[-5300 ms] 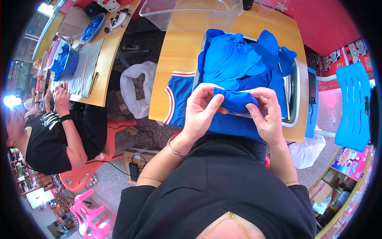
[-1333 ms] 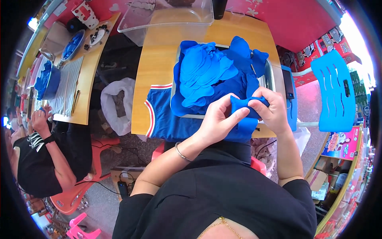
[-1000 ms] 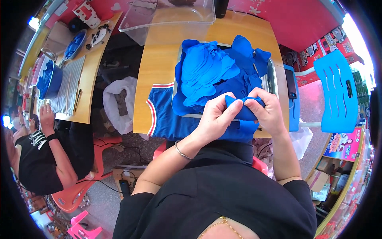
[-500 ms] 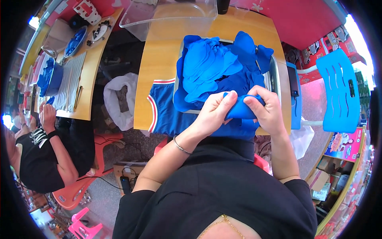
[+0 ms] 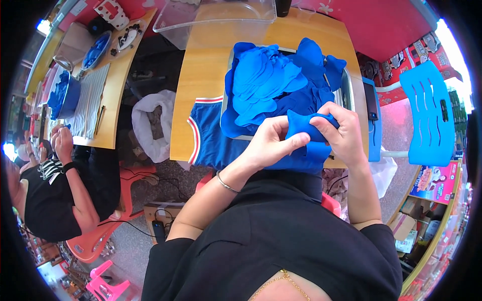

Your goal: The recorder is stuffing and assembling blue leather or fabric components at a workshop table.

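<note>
Both my hands grip one small blue fabric piece point(image 5: 303, 124) above the near edge of the table. My left hand point(image 5: 273, 144) pinches its left side, the thumb lying across the front. On the other side my right hand point(image 5: 345, 131) wraps its fingers over the top, with the thumb pressed in. Just beyond, a metal tray point(image 5: 346, 93) is heaped with cut blue pieces point(image 5: 266, 75), lighter side up on the left and darker on the right. Under the tray and my hands lies a blue sleeveless jersey point(image 5: 208, 130) with red and white trim.
A clear plastic bin point(image 5: 216, 22) stands at the table's far edge. To the right are a phone point(image 5: 370, 100) and a blue chair back point(image 5: 427, 113). Leftward, a white-lined container point(image 5: 150, 125) sits beside the table, and a co-worker point(image 5: 55, 200) works at another table point(image 5: 113, 108).
My left thumb has slid down and opened away from the piece's top edge. The piece shows more of its face, still between both hands. The co-worker's hand has shifted slightly.
</note>
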Available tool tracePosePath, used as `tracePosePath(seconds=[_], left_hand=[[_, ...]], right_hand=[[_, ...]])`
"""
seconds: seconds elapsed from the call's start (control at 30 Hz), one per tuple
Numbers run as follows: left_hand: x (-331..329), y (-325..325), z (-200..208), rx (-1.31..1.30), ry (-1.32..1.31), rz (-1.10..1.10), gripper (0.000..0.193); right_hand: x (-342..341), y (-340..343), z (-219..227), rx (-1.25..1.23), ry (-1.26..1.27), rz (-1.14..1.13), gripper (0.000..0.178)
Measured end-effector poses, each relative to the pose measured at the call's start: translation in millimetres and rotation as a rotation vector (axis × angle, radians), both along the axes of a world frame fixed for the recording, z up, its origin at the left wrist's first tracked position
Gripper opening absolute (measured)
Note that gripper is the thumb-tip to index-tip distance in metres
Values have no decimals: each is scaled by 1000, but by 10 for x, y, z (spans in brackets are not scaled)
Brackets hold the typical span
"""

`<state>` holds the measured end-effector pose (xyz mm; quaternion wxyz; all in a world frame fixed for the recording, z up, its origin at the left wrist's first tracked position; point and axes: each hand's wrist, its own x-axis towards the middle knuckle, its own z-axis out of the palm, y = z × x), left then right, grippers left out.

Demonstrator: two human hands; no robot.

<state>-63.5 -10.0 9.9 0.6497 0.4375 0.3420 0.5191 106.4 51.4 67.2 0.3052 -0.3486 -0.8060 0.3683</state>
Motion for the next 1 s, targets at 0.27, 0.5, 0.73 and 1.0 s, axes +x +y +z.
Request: tracePosePath(seconds=[0.27,0.5,0.73,1.0], left_hand=[[288,-26,-8,135,-173,367,15],[187,-54,77,142,-323,269,15],[202,-15,-56,243,-47,386,22],[210,-18,-93,170,93,457,18]], right_hand=[[-137,-196,-243,-312,362,-186,24],[-209,-251,-312,-341,373,-160,24],[-224,-249,-341,-398,397,-129,23],[-275,-248,-487,-647,501,-133,25]])
